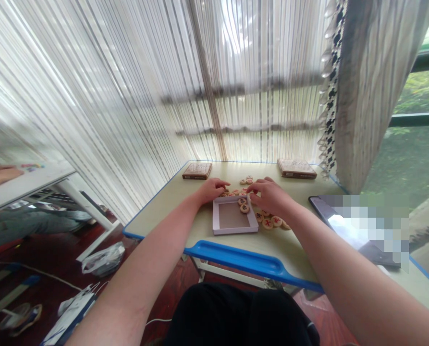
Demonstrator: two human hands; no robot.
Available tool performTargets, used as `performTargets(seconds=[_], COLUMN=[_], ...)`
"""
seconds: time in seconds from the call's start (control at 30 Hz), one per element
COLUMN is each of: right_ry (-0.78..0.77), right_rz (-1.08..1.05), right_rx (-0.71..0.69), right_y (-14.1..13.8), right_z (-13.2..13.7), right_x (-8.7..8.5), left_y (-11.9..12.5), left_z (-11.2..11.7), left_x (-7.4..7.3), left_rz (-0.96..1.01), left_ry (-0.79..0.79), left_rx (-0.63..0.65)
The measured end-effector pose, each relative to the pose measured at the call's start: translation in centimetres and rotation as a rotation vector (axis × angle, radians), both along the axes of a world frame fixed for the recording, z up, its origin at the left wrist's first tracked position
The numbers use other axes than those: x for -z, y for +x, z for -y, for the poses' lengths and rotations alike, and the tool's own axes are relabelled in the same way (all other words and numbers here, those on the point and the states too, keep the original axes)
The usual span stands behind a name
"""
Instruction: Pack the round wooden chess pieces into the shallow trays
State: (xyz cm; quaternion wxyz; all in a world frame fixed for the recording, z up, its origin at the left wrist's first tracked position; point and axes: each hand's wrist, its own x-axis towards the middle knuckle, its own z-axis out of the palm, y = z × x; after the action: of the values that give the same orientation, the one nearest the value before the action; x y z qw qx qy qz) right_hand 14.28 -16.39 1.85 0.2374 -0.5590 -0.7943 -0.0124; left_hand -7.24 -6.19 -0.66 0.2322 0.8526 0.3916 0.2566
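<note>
An open, shallow white box (234, 230) rests on the table, with two round wooden Chinese chess pieces (244, 208) in its far right corner. My left hand (211, 190) is at the box's far left corner, its fingers loosely stretched over pieces behind the far wall. At the far right corner, my right hand (268, 193) has its fingers curled together around what looks like a piece seen edge-on. More loose pieces (267, 223), with red or dark characters, lie right of the box, partly under my right forearm. A few small pieces (249, 179) sit farther back.
Two flat brown boxes (197, 170) (296, 169) stand at the table's back corners. A tablet-like device (329, 216), partly blurred out, lies at right. A blue pencil tray (239, 257) edges the table's front. Another person's hand (1, 175) rests on a white table at left.
</note>
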Motion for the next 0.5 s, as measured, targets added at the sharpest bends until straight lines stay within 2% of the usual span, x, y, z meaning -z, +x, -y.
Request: performTargets(seconds=[0.1,0.23,0.5], right_ry=[0.008,0.028,0.059], right_rz=[0.010,0.019,0.009], right_rx=[-0.002,-0.015,0.006], right_y=[-0.08,-0.17,0.10], right_z=[0.08,0.20,0.24], right_x=[-0.07,-0.18,-0.31], left_y=[-0.15,-0.24,0.09], left_z=[-0.20,-0.48,-0.60], left_x=[-0.16,-0.23,0.49], left_rz=[-0.022,-0.002,0.183], left_ry=[0.000,-0.078,-0.198], left_rx=[0.069,0.110,0.018])
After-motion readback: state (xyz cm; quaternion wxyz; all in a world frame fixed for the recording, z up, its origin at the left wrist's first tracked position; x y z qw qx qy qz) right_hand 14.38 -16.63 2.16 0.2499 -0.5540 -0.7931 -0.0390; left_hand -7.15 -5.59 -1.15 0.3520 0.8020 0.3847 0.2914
